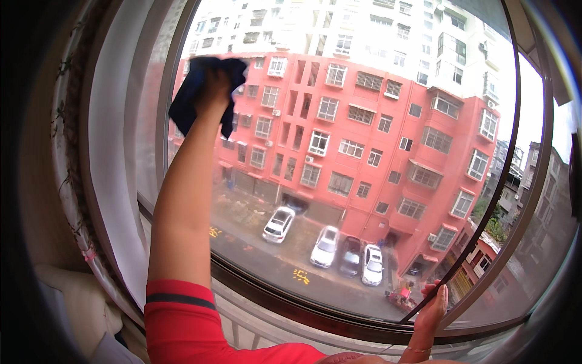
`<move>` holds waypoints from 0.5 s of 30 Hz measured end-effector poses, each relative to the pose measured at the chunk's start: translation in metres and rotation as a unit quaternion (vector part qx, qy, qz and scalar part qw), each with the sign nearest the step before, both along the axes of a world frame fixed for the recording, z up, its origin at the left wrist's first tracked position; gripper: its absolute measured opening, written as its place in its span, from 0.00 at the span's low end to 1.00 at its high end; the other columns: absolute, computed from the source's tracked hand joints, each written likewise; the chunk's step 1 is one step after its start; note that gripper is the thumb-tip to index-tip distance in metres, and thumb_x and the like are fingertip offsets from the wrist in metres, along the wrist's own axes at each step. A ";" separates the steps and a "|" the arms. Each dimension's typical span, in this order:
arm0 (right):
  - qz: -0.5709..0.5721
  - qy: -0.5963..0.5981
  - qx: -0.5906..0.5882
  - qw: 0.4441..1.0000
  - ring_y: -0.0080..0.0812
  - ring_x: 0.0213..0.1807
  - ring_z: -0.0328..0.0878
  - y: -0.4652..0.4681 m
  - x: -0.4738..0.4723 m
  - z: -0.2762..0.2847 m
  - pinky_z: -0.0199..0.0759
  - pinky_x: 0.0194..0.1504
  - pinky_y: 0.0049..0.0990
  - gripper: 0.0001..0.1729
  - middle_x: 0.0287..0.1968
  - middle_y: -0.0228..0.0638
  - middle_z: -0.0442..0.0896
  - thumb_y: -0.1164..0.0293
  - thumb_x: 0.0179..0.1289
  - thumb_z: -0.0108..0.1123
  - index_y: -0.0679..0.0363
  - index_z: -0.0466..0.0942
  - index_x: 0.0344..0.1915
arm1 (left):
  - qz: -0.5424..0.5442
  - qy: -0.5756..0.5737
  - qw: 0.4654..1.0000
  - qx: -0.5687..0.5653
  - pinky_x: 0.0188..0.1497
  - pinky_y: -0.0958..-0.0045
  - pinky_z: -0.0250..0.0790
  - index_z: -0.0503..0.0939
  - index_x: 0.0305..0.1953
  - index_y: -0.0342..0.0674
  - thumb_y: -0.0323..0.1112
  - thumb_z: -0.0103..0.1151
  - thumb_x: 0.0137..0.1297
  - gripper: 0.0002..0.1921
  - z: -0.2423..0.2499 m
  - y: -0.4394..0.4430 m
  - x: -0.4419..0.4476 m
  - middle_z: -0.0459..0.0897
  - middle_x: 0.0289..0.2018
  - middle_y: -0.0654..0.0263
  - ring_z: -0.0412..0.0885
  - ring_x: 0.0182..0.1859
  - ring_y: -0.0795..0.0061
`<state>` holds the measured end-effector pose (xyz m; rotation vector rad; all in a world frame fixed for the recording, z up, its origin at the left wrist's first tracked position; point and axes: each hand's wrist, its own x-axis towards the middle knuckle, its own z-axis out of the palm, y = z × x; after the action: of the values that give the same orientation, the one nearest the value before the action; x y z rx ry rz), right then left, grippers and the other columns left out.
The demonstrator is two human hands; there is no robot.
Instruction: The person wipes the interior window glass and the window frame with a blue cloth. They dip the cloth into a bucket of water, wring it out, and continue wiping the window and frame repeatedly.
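My left hand (213, 88) is raised to the upper left, spread over a dark blue cloth (186, 98). The cloth lies bunched against the window pane (291, 255), near the left upright of its frame, and part of it hangs below the palm. Low on the right, my right hand (432, 307) grips the dark edge of the sliding window sash (484, 232). Its fingertips reach around to the far side of that edge, while the thumb stays on the near side. A thin bracelet circles the right wrist.
At left hang a white curtain (113, 136) and a patterned curtain edge (63, 191). Pale cushion-like fabric (77, 295) lies at lower left. The dark window track (291, 302) and light railing bars (245, 334) run along the bottom. Outside are a red-and-white building (309, 113) and parked cars (325, 245).
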<state>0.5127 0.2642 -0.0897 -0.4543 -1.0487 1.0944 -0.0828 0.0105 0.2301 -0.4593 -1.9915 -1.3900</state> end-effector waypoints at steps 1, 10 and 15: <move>-0.012 0.000 -0.001 1.000 0.29 0.38 0.78 0.000 -0.001 0.000 0.74 0.47 0.31 0.18 0.35 0.36 0.82 0.60 0.81 0.45 0.63 0.74 0.51 | 0.041 -0.016 0.998 0.043 0.64 0.42 0.65 0.68 0.66 0.40 0.45 0.48 0.74 0.25 -0.026 -0.007 -0.011 0.68 0.69 0.46 0.75 0.65 0.46; 0.014 0.030 -0.002 0.999 0.30 0.35 0.78 -0.001 -0.003 -0.006 0.71 0.45 0.30 0.22 0.34 0.37 0.82 0.56 0.81 0.46 0.65 0.74 0.51 | -0.120 0.498 0.854 -0.094 0.60 0.46 0.61 0.78 0.55 0.39 0.46 0.62 0.58 0.26 -0.118 0.099 0.202 0.79 0.56 0.52 0.73 0.61 0.54; 0.036 0.017 0.004 0.999 0.33 0.37 0.79 0.003 0.001 -0.007 0.70 0.49 0.32 0.24 0.36 0.39 0.83 0.54 0.81 0.43 0.66 0.73 0.52 | -0.695 0.421 0.579 0.062 0.55 0.57 0.71 0.82 0.47 0.47 0.46 0.60 0.63 0.14 -0.074 0.185 0.366 0.85 0.41 0.60 0.83 0.49 0.62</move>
<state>0.5140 0.2671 -0.0963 -0.3923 -1.0465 1.1573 0.2835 0.1958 0.1558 -2.3936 -0.4231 -1.4606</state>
